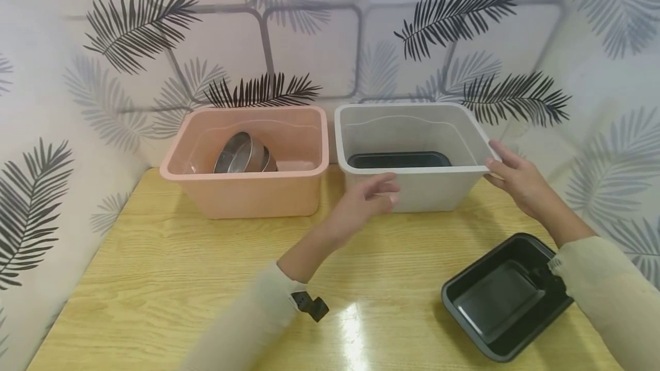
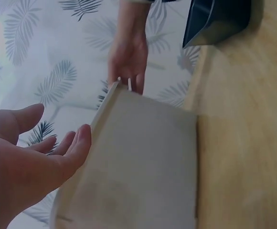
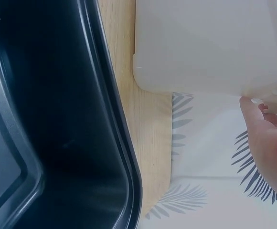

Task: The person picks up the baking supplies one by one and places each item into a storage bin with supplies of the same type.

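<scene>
A white plastic bin [image 1: 412, 190] stands against the wall with a dark pan [image 1: 397, 160] inside it. My right hand [image 1: 521, 179] holds its right end at the rim; in the right wrist view the thumb of this hand [image 3: 270, 143] lies under the rim's edge. My left hand [image 1: 363, 205] hovers at the front rim, fingers loosely bent and nothing in them. The left wrist view shows this hand [image 2: 38, 162] beside the bin's edge, thumb apart from the fingers. A black rectangular baking pan [image 1: 495, 296] sits on the table below my right forearm, partly covered by the sleeve.
To the left stands a pink plastic bin [image 1: 258, 196] with round metal pans [image 1: 239, 153] leaning inside. Both bins rest on a yellow wood-grain table [image 1: 206, 262]. A leaf-patterned wall covering [image 1: 319, 44] rises right behind them.
</scene>
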Demonstrator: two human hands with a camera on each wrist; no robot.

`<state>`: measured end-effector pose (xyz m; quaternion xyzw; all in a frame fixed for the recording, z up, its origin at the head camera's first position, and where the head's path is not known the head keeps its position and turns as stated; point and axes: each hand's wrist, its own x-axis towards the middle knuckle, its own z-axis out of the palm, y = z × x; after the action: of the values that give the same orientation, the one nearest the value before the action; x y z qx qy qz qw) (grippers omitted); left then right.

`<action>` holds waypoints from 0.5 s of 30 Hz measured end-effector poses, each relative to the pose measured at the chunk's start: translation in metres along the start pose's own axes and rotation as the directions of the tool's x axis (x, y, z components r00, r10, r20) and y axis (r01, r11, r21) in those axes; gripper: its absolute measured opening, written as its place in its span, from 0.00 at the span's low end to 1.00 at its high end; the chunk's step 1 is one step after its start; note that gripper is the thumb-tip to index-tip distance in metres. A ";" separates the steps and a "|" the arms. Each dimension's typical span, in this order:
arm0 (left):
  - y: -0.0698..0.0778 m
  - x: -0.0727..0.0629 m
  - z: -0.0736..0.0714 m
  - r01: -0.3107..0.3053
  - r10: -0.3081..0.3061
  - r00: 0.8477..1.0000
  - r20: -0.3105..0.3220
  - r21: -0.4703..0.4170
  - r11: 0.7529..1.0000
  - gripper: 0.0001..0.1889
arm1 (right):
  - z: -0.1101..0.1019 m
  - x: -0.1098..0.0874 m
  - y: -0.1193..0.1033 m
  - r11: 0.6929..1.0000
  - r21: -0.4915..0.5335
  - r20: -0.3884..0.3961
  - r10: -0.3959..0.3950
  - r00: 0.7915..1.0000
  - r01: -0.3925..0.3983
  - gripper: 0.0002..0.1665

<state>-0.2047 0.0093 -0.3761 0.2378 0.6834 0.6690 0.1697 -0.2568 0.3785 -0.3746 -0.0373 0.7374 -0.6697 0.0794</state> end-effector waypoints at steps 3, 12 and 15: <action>-0.012 -0.009 0.014 0.018 -0.019 0.999 -0.046 -0.017 1.000 0.28 | 0.000 0.000 0.000 1.000 0.005 -0.001 0.001 1.000 -0.001 0.46; -0.043 -0.042 0.071 0.060 -0.068 0.989 -0.132 -0.060 0.996 0.29 | 0.000 -0.001 -0.001 0.997 -0.075 0.008 -0.011 1.000 0.012 0.46; -0.051 -0.056 0.094 0.113 -0.124 0.983 -0.138 -0.089 0.990 0.30 | 0.002 -0.001 -0.002 0.997 -0.077 0.009 -0.013 1.000 0.014 0.46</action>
<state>-0.1114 0.0566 -0.4366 0.1411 0.6791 0.7002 0.1693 -0.2553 0.3770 -0.3726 -0.0484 0.7621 -0.6411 0.0766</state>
